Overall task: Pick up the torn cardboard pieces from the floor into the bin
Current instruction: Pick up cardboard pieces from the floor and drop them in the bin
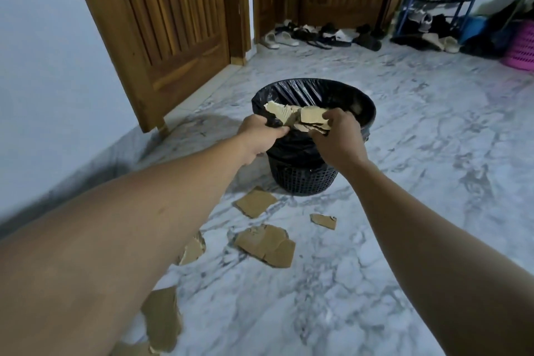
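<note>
Two bare forearms are reaching forward from the bottom corners of the view, meeting over a black mesh bin (303, 179) standing on the marble floor (404, 240). Under the left forearm, a large torn cardboard piece (161, 318) is lying on the floor near the bottom edge, partly hidden by the arm, and another scrap (193, 250) is peeking out further up beside the same arm.

Between the arms and the bin, three more pieces are resting on the floor: a broad creased one (265, 244), a squarish one (255, 202) just beside the bin's base, and a small sliver (324, 221) to its right.

The left hand (261, 137) is hovering at the bin's near rim, its fingers clenched around one end of a bundle of torn cardboard (297, 117), with a bit of the black liner bag (306, 92) seemingly caught in the grip. The right hand (338, 139) is gripping the other end of the bundle, fingers curled over it. The bundle is sitting above the bin's open mouth, at its near edge.

At the far side of the floor, two wooden doors (173, 23) are standing, with shoes (318, 35) scattered at the foot of one. A blue shoe rack (442, 0) and a pink basket (520, 52) are occupying the far right corner.
</note>
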Demonstrator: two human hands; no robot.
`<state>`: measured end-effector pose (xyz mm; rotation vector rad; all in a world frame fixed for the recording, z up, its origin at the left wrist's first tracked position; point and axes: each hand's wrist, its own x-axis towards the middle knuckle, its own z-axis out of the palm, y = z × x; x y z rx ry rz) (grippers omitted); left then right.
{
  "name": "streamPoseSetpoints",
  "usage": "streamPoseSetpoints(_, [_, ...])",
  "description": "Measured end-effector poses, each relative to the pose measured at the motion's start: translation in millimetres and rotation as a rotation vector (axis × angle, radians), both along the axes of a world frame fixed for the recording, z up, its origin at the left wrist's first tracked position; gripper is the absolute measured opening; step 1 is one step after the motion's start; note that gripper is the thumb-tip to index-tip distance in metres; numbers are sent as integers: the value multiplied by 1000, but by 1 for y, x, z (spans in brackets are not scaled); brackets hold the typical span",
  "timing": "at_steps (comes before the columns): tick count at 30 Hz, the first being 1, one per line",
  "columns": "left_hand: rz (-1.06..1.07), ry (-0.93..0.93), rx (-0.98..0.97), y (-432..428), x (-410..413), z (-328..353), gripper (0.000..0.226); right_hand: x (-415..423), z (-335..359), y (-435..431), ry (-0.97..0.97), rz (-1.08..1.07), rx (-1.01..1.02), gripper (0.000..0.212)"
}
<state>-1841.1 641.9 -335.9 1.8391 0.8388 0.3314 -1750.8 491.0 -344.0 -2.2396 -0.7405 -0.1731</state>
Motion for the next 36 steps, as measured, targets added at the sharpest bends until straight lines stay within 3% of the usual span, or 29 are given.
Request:
streamPoseSetpoints(5, [21, 93, 111, 12, -36, 5, 63, -38, 10, 53, -61, 122, 37, 27])
streamPoseSetpoints(8, [123, 192, 252, 37, -86, 8, 74, -78, 3, 111, 18, 251, 43, 29])
streamPoseSetpoints(12, [313, 350, 396, 84, -205, 6, 76, -173, -8, 184, 169, 474, 2, 28])
streamPoseSetpoints(16, [432, 500, 365, 108, -323, -12, 76, -278, -31, 212, 240, 652, -74, 34])
streamPoseSetpoints(20, [474, 645, 372, 94, -421, -57, 72, -366, -78, 203, 246, 836, -223, 31])
streamPoseSetpoints(24, [507, 702, 261, 62, -519, -100, 51, -439, -128, 169, 229, 962, -390, 32])
streamPoseSetpoints(31, [712, 950, 72, 30, -706, -161, 58, -543, -181, 104, 216, 1122, -629, 29])
streamPoseSetpoints(33, [757, 1006, 18, 53, -768, -227, 61, -569, -183, 94, 195, 1181, -668, 30])
streamPoseSetpoints(36, [620, 1041, 67, 51, -802, -258, 71, -614, -185, 86, 61, 1290, -702, 38])
